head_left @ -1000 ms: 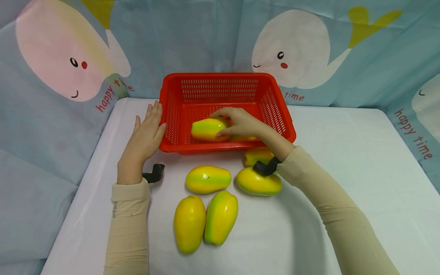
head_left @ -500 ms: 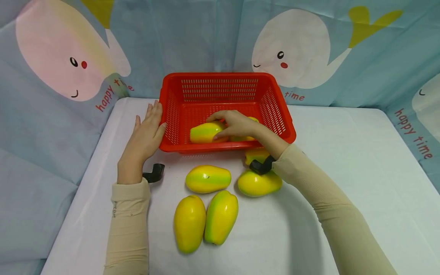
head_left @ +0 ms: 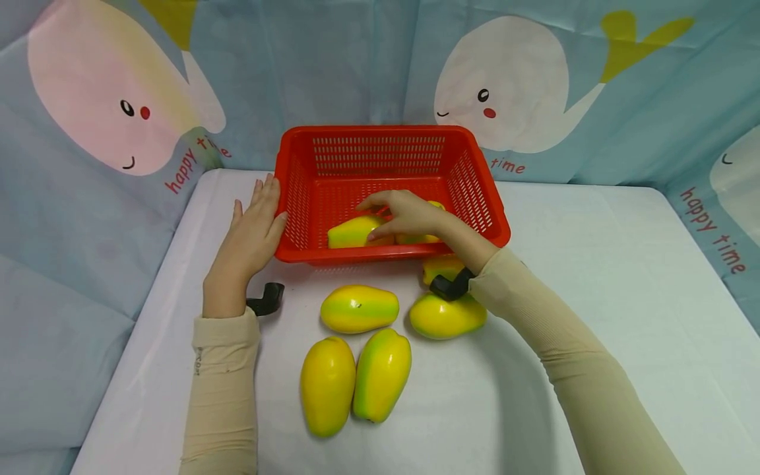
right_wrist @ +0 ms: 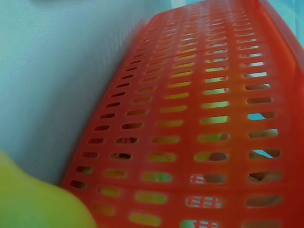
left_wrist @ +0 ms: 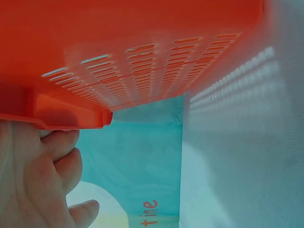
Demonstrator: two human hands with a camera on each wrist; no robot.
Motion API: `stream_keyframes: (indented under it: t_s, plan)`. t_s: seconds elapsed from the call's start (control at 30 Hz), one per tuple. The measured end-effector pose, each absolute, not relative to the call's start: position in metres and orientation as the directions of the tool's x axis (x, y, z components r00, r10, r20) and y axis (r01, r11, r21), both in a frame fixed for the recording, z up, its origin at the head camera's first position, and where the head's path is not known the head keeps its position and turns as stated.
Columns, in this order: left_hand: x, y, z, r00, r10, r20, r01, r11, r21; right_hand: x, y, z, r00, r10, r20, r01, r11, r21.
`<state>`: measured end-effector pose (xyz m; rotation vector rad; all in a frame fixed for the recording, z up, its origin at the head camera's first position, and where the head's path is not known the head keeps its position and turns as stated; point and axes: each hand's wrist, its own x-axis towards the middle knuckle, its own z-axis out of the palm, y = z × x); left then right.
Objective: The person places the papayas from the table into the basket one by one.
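Observation:
A red slotted plastic basket (head_left: 380, 252) stands at the back of the white table. My left hand (head_left: 249, 231) rests flat against its left rim with straight fingers; the left wrist view shows the fingers (left_wrist: 64, 145) under the rim. My right hand (head_left: 410, 214) is inside the basket, fingers spread over a yellow-green papaya (head_left: 350, 232). The thumb overlaps the papaya's near side, while the other fingertips stand off it. Another papaya (head_left: 418, 239) lies beneath that hand, partly hidden. In the right wrist view the basket wall (right_wrist: 190, 109) hides the hand.
Several papayas lie on the table in front of the basket: one in the middle (head_left: 359, 309), two side by side nearer (head_left: 328, 387), one under the right wrist (head_left: 445, 318). Another papaya (head_left: 441, 269) is partly under the basket's front rim. A patterned curtain (head_left: 356, 66) hangs behind.
My right hand has moved slightly left, and the papaya under it has settled lower and tilted on the basket floor. The fingers have come away from its top. My left hand has not moved.

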<state>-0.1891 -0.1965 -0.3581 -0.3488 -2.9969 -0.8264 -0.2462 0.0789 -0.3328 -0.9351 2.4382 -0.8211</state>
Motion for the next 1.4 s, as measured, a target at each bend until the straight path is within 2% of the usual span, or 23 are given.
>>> stream_keyframes:
  t_s: [0.47, 0.77, 1.03, 1.4]
  plan:
    - [-0.189, -0.197, -0.358, -0.975, 0.209, 0.079, 0.220, 0.828, 0.517, -0.237, 0.088, -0.313, -0.716, -0.687, -0.126, -0.478, 0.614, -0.628]
    - [-0.188, -0.197, -0.358, -0.975, 0.210, 0.068, 0.215, 0.827, 0.519, -0.217, 0.100, -0.301, -0.731, -0.676, -0.093, -0.468, 0.596, -0.653]
    - [-0.188, -0.197, -0.357, -0.974, 0.216, 0.073, 0.222, 0.826, 0.518, -0.192, 0.123, -0.294, -0.698, -0.716, 0.005, -0.525, 0.507, -0.684]
    - [-0.188, -0.196, -0.357, -0.975, 0.212, 0.072, 0.218, 0.827, 0.517, -0.142, 0.146, -0.298, -0.619, -0.756, 0.214, -0.638, 0.324, -0.698]
